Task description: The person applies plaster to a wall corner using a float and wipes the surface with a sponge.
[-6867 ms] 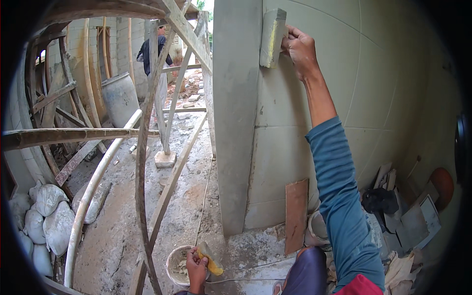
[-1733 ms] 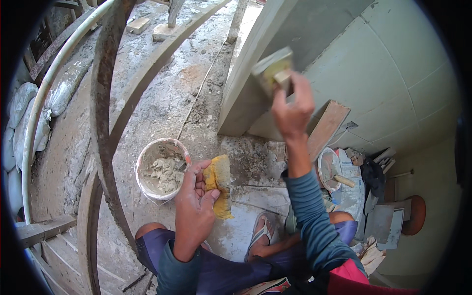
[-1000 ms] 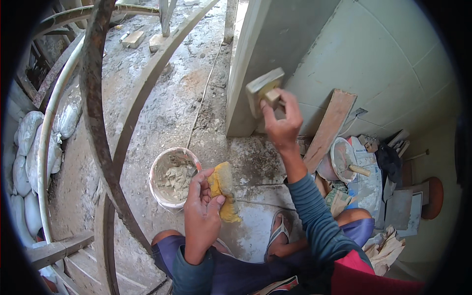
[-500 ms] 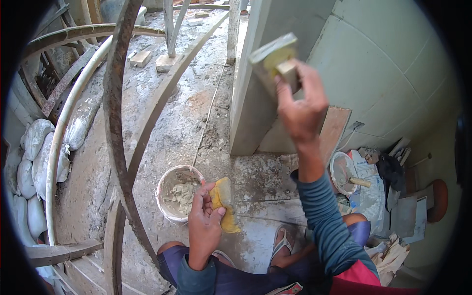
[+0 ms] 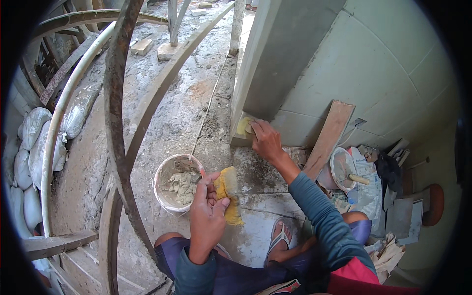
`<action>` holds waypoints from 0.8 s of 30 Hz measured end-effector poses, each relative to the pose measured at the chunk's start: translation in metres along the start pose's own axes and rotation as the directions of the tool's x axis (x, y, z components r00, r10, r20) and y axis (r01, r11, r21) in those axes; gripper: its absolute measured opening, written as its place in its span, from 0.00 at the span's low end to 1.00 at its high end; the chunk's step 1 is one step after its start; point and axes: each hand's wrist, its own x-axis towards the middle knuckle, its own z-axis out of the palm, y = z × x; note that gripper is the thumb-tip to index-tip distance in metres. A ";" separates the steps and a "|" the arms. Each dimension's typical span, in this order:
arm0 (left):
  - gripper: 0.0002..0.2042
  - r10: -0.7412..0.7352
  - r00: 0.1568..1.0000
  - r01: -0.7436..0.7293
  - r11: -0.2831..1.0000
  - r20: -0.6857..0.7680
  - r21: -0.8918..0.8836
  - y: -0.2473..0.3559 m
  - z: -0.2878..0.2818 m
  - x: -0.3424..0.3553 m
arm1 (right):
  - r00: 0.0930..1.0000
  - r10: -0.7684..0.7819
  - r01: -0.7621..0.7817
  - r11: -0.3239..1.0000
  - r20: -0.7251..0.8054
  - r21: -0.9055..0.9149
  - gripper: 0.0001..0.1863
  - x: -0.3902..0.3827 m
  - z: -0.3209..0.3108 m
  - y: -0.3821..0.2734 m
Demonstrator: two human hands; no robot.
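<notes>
My left hand (image 5: 208, 216) pinches a worn yellow sponge (image 5: 228, 191) in front of my knees, beside a white bucket (image 5: 157, 191) of wet grey mortar (image 5: 180, 189). Stretched forward, my right hand (image 5: 268, 141) grips a yellowish plastering float (image 5: 243, 126). The float lies against the foot of a grey plastered pillar (image 5: 280, 59), near its lower corner. My fingers cover most of the float's handle.
Curved metal bars (image 5: 114, 93) and a pale pipe (image 5: 64, 115) arch along the left, near white sacks (image 5: 34, 130). To the right, a plank (image 5: 328, 140) leans on the wall. Near it stand a second bucket (image 5: 339, 169) holding a wooden-handled tool and piled paper and scraps.
My right hand has brought the float down from high in front of the pillar to its foot. My left hand has stayed near the bucket with the sponge, shifting slightly.
</notes>
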 end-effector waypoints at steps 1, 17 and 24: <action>0.28 0.006 1.000 -0.006 1.000 -0.003 0.004 0.001 -0.003 -0.001 | 0.995 0.004 -0.001 0.999 -0.101 0.035 0.19 0.006 -0.009 -0.008; 0.27 0.010 1.000 -0.011 1.000 -0.017 -0.020 0.004 -0.005 -0.003 | 0.797 -0.012 0.027 1.000 -0.604 0.016 0.19 0.099 -0.121 -0.022; 0.26 -0.014 1.000 0.013 0.998 -0.013 -0.057 0.009 -0.010 -0.003 | 0.895 -0.206 0.031 0.914 -0.396 -0.405 0.13 0.179 -0.203 -0.032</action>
